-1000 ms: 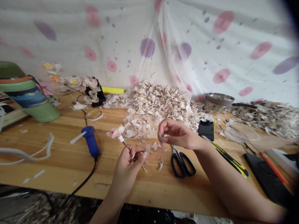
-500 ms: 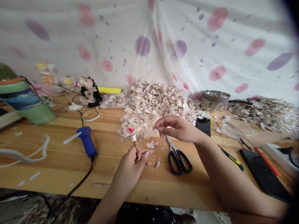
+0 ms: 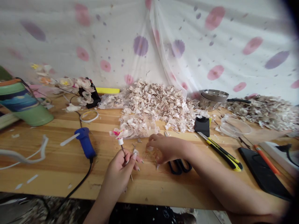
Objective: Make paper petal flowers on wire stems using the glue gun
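1. Above the surface [image 3: 173, 193], your left grip [image 3: 120, 166] is pinching the flower [image 3: 119, 133] by its stem [image 3: 122, 149].
2. Your right grip [image 3: 167, 149], parted, is reaching over petal scraps [image 3: 157, 167], no hold visible.
3. You're seemingly choosing scraps, next needing delicate pinching.

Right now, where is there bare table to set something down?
Bare wood: between the blue glue gun and the left hand, and between the scissors handles and the table's near edge. Crowded: the back, under the pale flake pile and clear box; the right, with utility knife and phone. Scraps lie beneath the right hand.
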Available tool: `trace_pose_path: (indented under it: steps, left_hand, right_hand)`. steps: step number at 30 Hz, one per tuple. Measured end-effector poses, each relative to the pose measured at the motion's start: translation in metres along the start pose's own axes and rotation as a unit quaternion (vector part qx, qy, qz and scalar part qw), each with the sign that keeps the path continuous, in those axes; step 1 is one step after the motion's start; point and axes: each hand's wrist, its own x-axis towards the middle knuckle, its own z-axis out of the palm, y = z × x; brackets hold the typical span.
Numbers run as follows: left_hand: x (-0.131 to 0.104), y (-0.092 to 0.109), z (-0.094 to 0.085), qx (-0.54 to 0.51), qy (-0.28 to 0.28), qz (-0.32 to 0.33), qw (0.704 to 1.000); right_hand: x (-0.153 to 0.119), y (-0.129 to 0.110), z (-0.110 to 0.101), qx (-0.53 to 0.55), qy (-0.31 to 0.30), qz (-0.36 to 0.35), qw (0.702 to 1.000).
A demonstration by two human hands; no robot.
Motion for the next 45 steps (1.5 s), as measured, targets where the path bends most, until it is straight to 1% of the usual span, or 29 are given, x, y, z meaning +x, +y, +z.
trace_pose_path:
  steps: [2, 5, 8, 12, 14, 18, 20, 23, 29, 33, 38, 41, 43, 45]
  left_hand:
    - [-0.002, 0.0, -0.002, -0.009, 0.013, -0.002, 1.0]
    - [-0.004, 0.0, -0.005, -0.023, 0.036, 0.001, 0.999]
    - [-0.004, -0.001, -0.004, -0.035, 0.031, -0.005, 0.999]
    - [-0.004, -0.004, -0.001, -0.033, 0.018, -0.019, 0.999]
    - [-0.003, -0.006, -0.001, -0.022, 0.014, -0.024, 0.999]
    - [0.001, -0.007, -0.002, -0.005, 0.001, -0.025, 1.0]
    - [0.003, -0.006, -0.001, 0.002, -0.002, -0.02, 1.0]
    - [0.004, -0.004, 0.004, 0.007, -0.001, -0.012, 1.0]
    - [0.005, -0.003, 0.007, 0.006, 0.014, -0.005, 1.0]
    - [0.005, -0.003, 0.008, -0.002, 0.021, 0.001, 1.0]
    - [0.0, -0.002, 0.012, -0.021, -0.015, -0.006, 1.0]
    - [-0.003, 0.0, 0.011, -0.038, -0.025, 0.004, 0.999]
    - [-0.003, 0.001, 0.009, -0.04, -0.033, 0.001, 0.999]
    - [-0.002, 0.001, 0.006, -0.048, -0.037, -0.011, 0.998]
  right_hand:
    - [-0.001, -0.003, 0.005, -0.019, 0.0, 0.006, 1.0]
    - [-0.002, -0.006, 0.008, -0.021, -0.008, 0.022, 1.0]
    - [-0.002, -0.006, 0.005, -0.001, -0.014, 0.02, 1.0]
    - [-0.005, -0.005, -0.004, 0.032, -0.015, 0.023, 0.999]
    - [-0.008, -0.005, -0.009, 0.042, 0.008, 0.006, 0.999]
    - [-0.015, -0.005, -0.02, 0.053, 0.08, -0.067, 0.993]
    - [-0.019, -0.004, -0.024, 0.066, 0.103, -0.095, 0.988]
    - [-0.022, -0.002, -0.029, 0.084, 0.126, -0.121, 0.981]
    - [-0.026, -0.007, -0.035, 0.123, 0.159, -0.142, 0.969]
    - [-0.028, -0.013, -0.036, 0.149, 0.157, -0.155, 0.964]
    - [-0.028, -0.016, -0.035, 0.168, 0.144, -0.16, 0.962]
    - [-0.028, -0.015, -0.035, 0.169, 0.141, -0.156, 0.963]
    - [-0.027, -0.014, -0.034, 0.178, 0.159, -0.15, 0.96]
    - [-0.026, -0.012, -0.033, 0.201, 0.196, -0.147, 0.949]
